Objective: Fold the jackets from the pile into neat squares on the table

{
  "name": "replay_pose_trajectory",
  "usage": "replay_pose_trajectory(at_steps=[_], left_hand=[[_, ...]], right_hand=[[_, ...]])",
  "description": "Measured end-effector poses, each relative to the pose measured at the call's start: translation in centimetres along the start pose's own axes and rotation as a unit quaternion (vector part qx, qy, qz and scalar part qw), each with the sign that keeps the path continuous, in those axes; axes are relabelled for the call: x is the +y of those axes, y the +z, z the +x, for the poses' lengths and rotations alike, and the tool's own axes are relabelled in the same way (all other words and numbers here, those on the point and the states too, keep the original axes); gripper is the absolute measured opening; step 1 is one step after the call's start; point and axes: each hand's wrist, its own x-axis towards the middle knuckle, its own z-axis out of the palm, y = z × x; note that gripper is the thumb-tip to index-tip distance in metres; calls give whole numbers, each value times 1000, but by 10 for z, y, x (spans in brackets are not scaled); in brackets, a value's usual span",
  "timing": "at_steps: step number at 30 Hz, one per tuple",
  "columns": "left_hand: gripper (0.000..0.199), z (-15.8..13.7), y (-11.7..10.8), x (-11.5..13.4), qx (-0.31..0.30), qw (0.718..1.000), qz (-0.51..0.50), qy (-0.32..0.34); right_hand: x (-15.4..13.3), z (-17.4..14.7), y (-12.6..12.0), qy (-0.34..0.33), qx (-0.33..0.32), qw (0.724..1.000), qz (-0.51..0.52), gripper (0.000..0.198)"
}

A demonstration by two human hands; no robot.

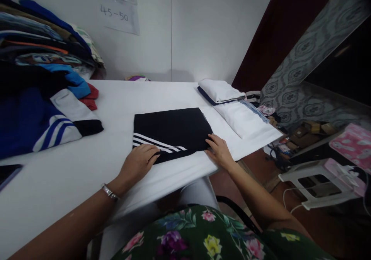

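A folded black garment (171,124) with white diagonal stripes lies flat on the white table in front of me. My left hand (140,160) rests on its lower left part, over the ends of the stripes, fingers stretched out and thumb a little apart. At the lower right corner, my right hand (218,149) touches the garment's edge with its fingertips, the thumb spread away from them. Neither hand visibly grips the cloth; the undersides of the fingers are hidden.
Piled clothes (43,39) stand at the left, with a blue-and-white striped garment (55,132) in front. Folded white clothes (220,91) lie on the table (116,97) at the right. Beyond its right edge are a white stool (313,206) and boxes (304,136).
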Motion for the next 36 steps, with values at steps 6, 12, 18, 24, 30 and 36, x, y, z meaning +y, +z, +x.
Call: replay_pose_trajectory(at_steps=[6, 12, 18, 24, 30, 36], left_hand=[[32, 0, 0, 0, -1, 1000, -3, 0], [36, -1, -3, 2, -6, 1000, -18, 2], [40, -1, -3, 5, -10, 1000, -7, -4], [46, -2, -1, 2, -23, 1000, 0, 3], [44, -2, 0, 2, -21, 1000, -5, -1], [43, -1, -1, 2, -22, 1000, -22, 0]], right_hand=[[8, 4, 4, -7, -4, 1000, 18, 36], [-5, -5, -9, 11, 50, 998, 39, 30], [-25, -16, -14, 55, 64, 996, -3, 15], [-24, -15, -1, 124, 3, 992, -32, 20], [-24, -3, 4, 130, 8, 991, -27, 19], [-18, 0, -4, 101, 15, 994, -42, 20]])
